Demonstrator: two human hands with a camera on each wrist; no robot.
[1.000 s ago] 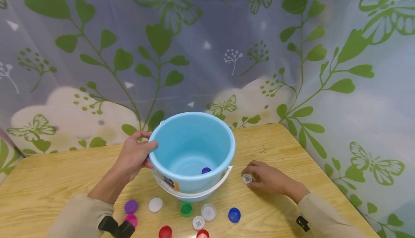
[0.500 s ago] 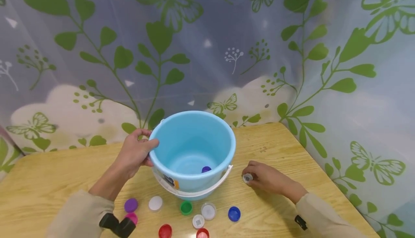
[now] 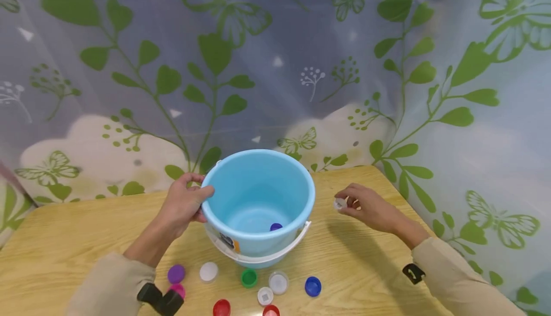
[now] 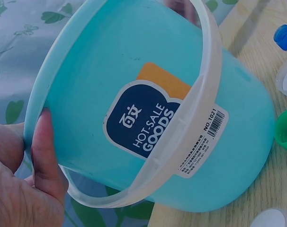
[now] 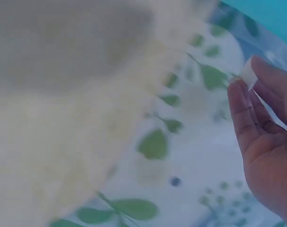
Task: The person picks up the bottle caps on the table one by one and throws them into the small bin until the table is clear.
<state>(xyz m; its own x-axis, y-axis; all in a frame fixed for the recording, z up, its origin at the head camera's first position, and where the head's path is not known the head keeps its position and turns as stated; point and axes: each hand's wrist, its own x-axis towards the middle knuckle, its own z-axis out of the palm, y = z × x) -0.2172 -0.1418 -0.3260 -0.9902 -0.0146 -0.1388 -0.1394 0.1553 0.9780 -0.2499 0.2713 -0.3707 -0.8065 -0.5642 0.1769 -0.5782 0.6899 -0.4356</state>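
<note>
A light blue bucket (image 3: 258,237) with a white handle (image 4: 181,123) stands on the wooden table. My left hand (image 3: 182,203) grips its rim at the left, thumb over the edge. In the left wrist view a dark label (image 4: 139,118) shows on the bucket's side. Between thumb and fingertips, my right hand (image 3: 370,206) pinches a small whitish bottle cap (image 3: 340,203), raised over the table to the right of the bucket. That cap (image 5: 249,73) is also visible in the right wrist view. Inside the bucket lies a purple cap (image 3: 276,227).
In front of the bucket several loose caps are spread: a purple cap (image 3: 176,274), a pink cap (image 3: 178,290), a white cap (image 3: 208,272), a green cap (image 3: 249,277), a blue cap (image 3: 313,286) and a red cap (image 3: 221,308). A patterned curtain (image 3: 275,91) hangs behind the table.
My right hand has lifted the whitish cap off the table, moving up and slightly right. My left hand keeps its grip on the bucket's rim.
</note>
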